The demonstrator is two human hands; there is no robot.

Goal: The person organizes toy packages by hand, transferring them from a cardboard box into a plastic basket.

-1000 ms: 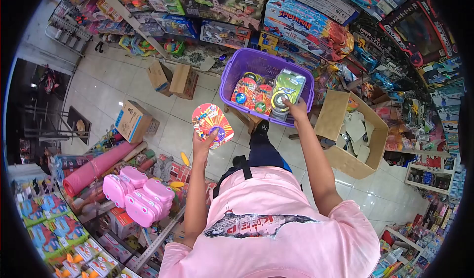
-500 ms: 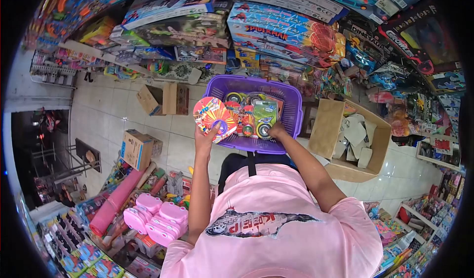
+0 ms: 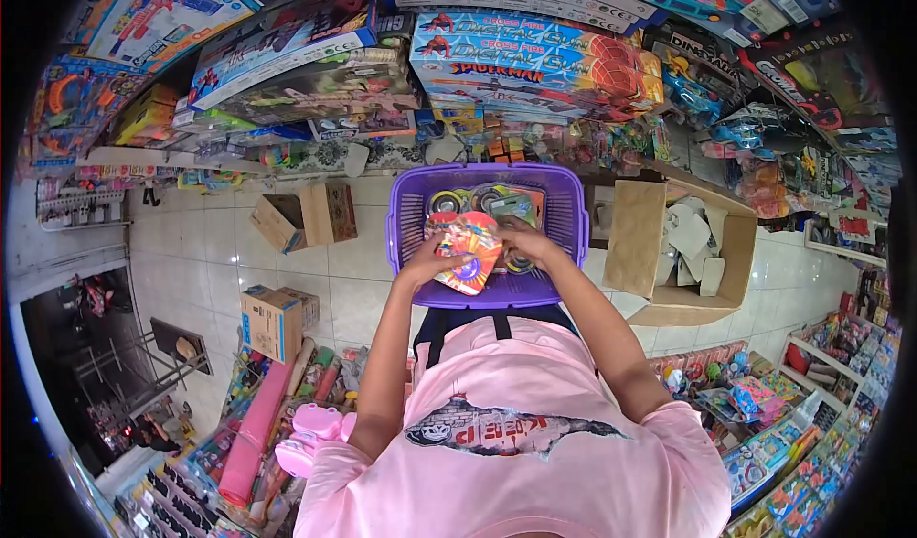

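My left hand (image 3: 426,264) grips red-and-yellow carded yo-yos (image 3: 466,263), with the thumb over the front and a purple yo-yo showing near the bottom. At least two cards overlap there, tilted above the purple plastic basket (image 3: 409,292). My right hand (image 3: 525,241) is closed beside the cards' right edge, over the basket's contents. What its fingers hold is hidden. Behind it a green pack (image 3: 517,205) shows in part. Dark round yo-yos (image 3: 446,203) in packs lie toward the basket's far side.
To the right stands an open cardboard box (image 3: 634,242) with torn card pieces. Smaller cartons (image 3: 272,320) sit on the tiled floor to the left. Boxed toys (image 3: 530,60) fill the shelf ahead. A pink roll (image 3: 258,433) and pink cases (image 3: 310,433) are at lower left.
My left hand has brought its carded yo-yo right and down, over the basket's middle. My right hand has shifted up from the green pack's yo-yo to the cards' edge. The view has tilted slightly.
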